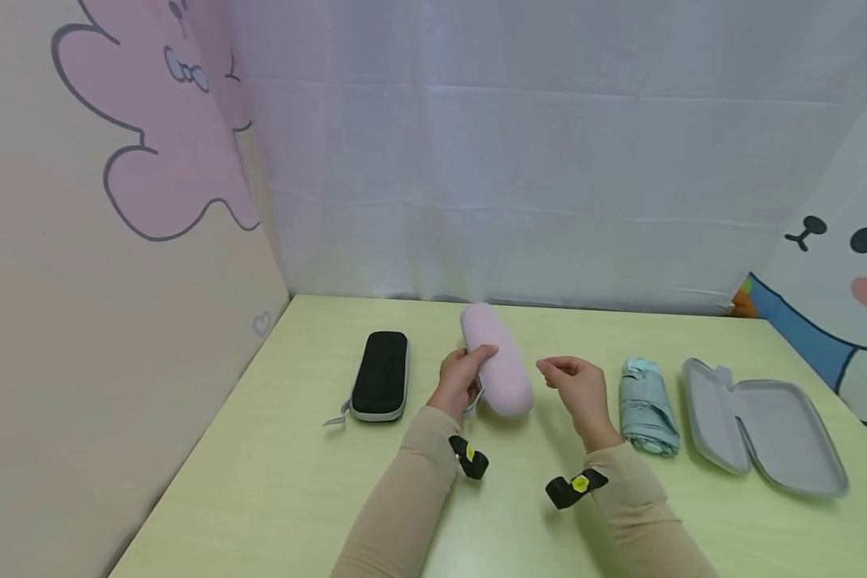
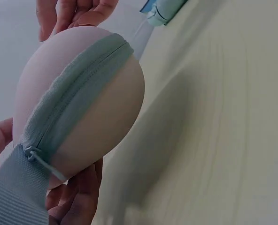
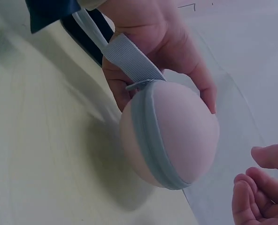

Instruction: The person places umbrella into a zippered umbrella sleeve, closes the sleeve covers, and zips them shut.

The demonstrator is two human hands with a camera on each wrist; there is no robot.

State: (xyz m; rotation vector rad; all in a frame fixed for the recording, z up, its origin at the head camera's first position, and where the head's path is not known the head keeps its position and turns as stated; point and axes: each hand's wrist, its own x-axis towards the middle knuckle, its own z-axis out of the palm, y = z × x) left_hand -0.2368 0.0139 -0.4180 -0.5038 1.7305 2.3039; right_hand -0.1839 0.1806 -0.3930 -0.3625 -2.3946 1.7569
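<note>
A pink zip case (image 1: 498, 361), long and rounded, is held by my left hand (image 1: 460, 379), thumb on top and fingers curled underneath. Its grey zipper band (image 2: 78, 89) runs around the side and is closed, as the left wrist view shows. A zipper pull (image 2: 33, 153) and grey ribbon strap (image 3: 134, 61) hang at the end by my left palm. The case is lifted over the table, casting a shadow. My right hand (image 1: 578, 393) hovers just right of the case, fingers loosely curled and thumb apart from them (image 3: 266, 192) in the right wrist view, holding nothing.
A black case (image 1: 380, 376) with a grey edge and strap lies to the left on the pale yellow table (image 1: 274, 482). Right of my right hand is a rolled light teal fabric bundle (image 1: 648, 409). Beyond it a grey case (image 1: 787, 433) lies spread open. White curtain (image 1: 513, 160) hangs behind.
</note>
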